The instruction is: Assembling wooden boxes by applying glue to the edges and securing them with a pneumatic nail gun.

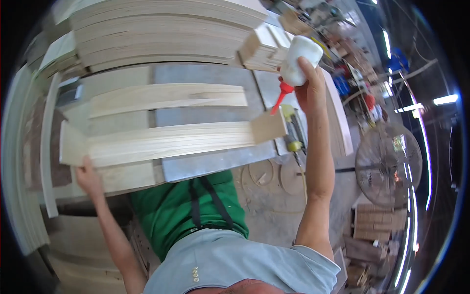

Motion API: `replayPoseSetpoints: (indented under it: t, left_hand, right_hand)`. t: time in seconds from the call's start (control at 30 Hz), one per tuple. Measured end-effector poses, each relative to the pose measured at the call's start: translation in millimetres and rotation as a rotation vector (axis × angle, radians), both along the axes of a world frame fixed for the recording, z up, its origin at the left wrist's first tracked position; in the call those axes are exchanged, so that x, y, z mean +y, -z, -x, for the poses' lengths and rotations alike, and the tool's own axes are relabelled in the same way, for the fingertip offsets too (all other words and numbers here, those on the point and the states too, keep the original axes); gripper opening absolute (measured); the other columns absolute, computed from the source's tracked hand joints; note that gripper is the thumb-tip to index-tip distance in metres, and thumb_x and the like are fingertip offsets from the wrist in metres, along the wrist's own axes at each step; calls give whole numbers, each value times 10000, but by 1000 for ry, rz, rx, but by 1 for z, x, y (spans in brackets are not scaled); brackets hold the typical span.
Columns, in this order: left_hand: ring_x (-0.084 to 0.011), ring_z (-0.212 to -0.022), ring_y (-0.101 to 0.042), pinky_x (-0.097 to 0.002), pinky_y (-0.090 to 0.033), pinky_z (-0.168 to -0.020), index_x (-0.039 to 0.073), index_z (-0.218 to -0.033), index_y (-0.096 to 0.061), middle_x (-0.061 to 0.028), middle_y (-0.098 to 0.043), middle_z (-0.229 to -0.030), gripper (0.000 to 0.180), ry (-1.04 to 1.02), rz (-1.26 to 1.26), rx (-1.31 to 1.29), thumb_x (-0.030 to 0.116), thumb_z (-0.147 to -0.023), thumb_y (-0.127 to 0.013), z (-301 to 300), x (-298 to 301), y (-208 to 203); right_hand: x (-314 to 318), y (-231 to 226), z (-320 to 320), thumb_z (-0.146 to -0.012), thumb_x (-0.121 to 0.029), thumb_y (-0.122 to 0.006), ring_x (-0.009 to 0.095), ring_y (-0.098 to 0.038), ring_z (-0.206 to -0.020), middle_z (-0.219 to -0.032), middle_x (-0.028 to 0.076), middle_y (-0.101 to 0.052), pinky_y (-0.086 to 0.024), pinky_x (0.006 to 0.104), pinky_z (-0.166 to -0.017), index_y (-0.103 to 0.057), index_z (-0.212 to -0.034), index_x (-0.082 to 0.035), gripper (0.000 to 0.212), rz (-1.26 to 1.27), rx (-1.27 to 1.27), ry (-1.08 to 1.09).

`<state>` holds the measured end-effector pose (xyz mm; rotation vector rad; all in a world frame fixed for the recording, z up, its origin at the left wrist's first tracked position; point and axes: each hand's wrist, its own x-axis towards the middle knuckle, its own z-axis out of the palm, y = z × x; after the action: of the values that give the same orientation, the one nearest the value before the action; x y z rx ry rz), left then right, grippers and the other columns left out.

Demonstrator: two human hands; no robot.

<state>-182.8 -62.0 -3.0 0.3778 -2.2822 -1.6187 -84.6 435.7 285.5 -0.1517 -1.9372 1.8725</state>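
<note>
My right hand (307, 85) grips a white glue bottle (298, 59) turned upside down, its red nozzle (281, 98) pointing at the right end of a pale wooden slat (171, 139). A small square wood block (268, 126) sits at that end, just under the nozzle tip. My left hand (88, 177) rests on the left end of the wood, near the bench's front edge. A second slat (166, 97) lies parallel further back on the grey workbench (210, 164).
A tall stack of plywood sheets (161, 34) fills the back of the bench. Long boards (49, 147) stand at the left. A yellow-headed tool (293, 137) lies at the bench's right edge. A standing fan (389, 164) and stacked wood blocks (374, 225) are on the floor at right.
</note>
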Motion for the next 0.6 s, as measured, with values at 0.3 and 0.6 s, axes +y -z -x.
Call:
replayPoseSetpoints:
  t: [0.3, 0.6]
  left_hand:
    - [-177, -965, -587, -315, -441, -880, -64, -1129, -593, -121, -653, -1074, 363, 60, 12, 116, 258, -972, -534, 2, -4, -5]
    - [-201, -874, -575, -350, -456, -807, -78, -1035, -611, -146, -653, -973, 335, 6, 186, 67, 241, -954, -553, -2, 1, -16]
  right_hand:
    - [132, 46, -24, -711, -315, -720, 354, -644, -942, -999, 178, -669, -511, 443, -809, -622, -1076, -68, 452, -1558, -825, 169]
    - [123, 148, 52, -693, -111, -665, 317, -676, -895, -957, 160, -678, -541, 443, -757, -675, -960, -70, 270, -1903, -1082, -221]
